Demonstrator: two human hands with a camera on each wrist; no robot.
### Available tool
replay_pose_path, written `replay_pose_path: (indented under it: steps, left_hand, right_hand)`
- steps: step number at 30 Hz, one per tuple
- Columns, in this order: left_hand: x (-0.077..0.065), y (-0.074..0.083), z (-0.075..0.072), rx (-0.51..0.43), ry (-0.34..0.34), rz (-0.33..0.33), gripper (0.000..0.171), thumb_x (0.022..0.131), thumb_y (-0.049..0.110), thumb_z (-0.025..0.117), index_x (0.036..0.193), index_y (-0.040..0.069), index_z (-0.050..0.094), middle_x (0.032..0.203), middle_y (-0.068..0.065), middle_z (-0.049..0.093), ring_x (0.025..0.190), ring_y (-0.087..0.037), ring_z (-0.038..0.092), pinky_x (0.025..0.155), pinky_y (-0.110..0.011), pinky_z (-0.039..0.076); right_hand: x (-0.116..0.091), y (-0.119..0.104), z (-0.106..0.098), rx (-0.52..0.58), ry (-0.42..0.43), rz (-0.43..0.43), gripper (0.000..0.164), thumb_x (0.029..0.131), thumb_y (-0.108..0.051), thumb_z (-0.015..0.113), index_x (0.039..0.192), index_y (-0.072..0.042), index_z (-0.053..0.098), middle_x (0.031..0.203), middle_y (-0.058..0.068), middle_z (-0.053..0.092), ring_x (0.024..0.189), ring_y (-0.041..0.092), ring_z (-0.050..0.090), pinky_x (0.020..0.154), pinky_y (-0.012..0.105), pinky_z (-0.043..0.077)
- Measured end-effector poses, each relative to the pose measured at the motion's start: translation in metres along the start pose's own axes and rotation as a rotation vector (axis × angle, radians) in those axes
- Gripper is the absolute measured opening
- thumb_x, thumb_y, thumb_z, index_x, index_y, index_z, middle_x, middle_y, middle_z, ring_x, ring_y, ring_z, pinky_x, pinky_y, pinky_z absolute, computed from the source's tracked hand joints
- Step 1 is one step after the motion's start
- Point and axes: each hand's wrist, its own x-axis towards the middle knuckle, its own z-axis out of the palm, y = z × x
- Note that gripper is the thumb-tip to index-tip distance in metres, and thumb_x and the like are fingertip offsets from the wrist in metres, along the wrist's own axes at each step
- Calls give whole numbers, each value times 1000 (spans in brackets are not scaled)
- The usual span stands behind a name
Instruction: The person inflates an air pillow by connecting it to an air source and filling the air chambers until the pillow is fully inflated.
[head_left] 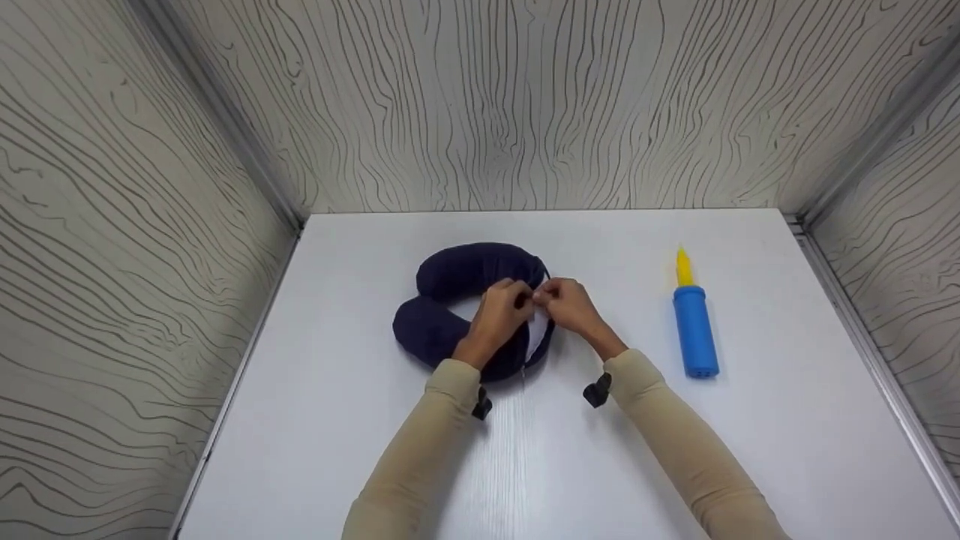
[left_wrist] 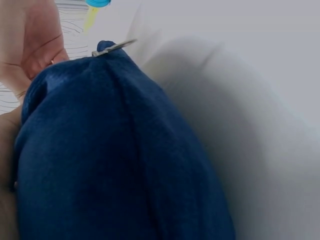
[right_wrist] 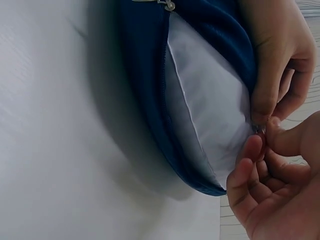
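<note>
A dark blue U-shaped neck pillow point(head_left: 480, 262) lies on the white table, its opening to the left. Along its right side the zipper gapes, and a white inner lining point(right_wrist: 210, 95) shows through. A metal zipper pull point(right_wrist: 170, 5) hangs at the near end of the slit. My left hand point(head_left: 499, 311) reaches over the pillow, thumb and fingers pinching at a small clear valve point(right_wrist: 258, 129) beside the lining. From the right, my right hand point(head_left: 571, 304) pinches the same small piece, fingertips meeting the left ones. Fingers partly hide the valve.
To the right stands apart a blue hand pump point(head_left: 696, 330) with a yellow nozzle point(head_left: 683, 268), lying lengthwise on the table point(head_left: 337, 442). Wood-patterned panels point(head_left: 525, 105) wall in the back and both sides.
</note>
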Motion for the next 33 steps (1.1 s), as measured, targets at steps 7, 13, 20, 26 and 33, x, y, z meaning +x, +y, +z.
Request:
replay_pose_path:
  steps: [7, 13, 20, 26, 33]
  left_hand:
    - [0, 0, 1, 14, 14, 15, 9, 96, 9, 75, 104, 10, 79, 99, -6, 73, 89, -19, 71, 78, -26, 60]
    - [0, -2, 1, 18, 32, 36, 9, 95, 8, 75, 103, 9, 79, 99, -7, 73, 89, -20, 71, 79, -28, 61]
    - [0, -3, 0, -4, 0, 25, 9, 96, 11, 76, 105, 8, 77, 101, -8, 70, 91, -21, 67, 83, -32, 60]
    - [1, -2, -1, -3, -31, -2, 12, 95, 15, 77, 106, 9, 77, 104, -8, 71, 97, -23, 67, 89, -35, 59]
    - [1, -2, -2, -10, -35, -7, 14, 94, 10, 77, 108, 9, 77, 102, -8, 72, 94, -22, 69, 84, -33, 61]
  right_hand:
    - [0, -4, 2, -76, 51, 6, 16, 99, -11, 66, 99, 2, 76, 98, 16, 76, 75, 17, 59, 65, 24, 45]
    - [3, -2, 1, -62, 51, 6, 17, 99, -12, 68, 99, 3, 77, 97, 15, 77, 75, 14, 59, 65, 22, 45]
    - [2, 1, -4, 54, -25, 53, 20, 103, -14, 68, 105, 3, 77, 82, 4, 72, 64, 10, 59, 57, 21, 46]
    - [1, 1, -9, 56, -51, 27, 21, 103, -17, 68, 106, 2, 76, 81, 4, 70, 59, 9, 56, 52, 21, 42]
    - [1, 5, -12, 10, -96, 4, 26, 102, -28, 70, 109, -4, 76, 92, 8, 73, 64, 21, 64, 50, 22, 42]
